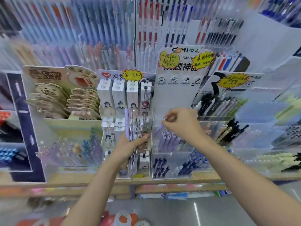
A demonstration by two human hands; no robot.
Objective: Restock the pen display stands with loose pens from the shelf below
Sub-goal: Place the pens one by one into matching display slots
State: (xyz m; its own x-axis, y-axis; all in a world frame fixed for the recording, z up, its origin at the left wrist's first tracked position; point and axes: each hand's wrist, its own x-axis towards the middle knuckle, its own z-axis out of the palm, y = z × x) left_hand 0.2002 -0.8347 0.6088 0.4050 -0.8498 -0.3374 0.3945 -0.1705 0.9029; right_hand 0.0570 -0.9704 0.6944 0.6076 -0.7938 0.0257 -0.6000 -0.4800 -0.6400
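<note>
The left hand (130, 145) clasps an upright bundle of pale purple and clear loose pens (134, 128), their lower ends hidden behind the wrist. The right hand (180, 123) pinches one lilac pen (158, 128) above the clear acrylic display stand (171, 149); its tip is blurred.

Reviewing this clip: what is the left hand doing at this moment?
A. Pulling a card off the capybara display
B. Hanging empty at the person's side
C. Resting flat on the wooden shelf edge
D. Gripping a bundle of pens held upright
D: the left hand has its fingers wrapped round a bundle of pens standing upright before the display stands, while the right hand pinches a single purple pen.
</note>
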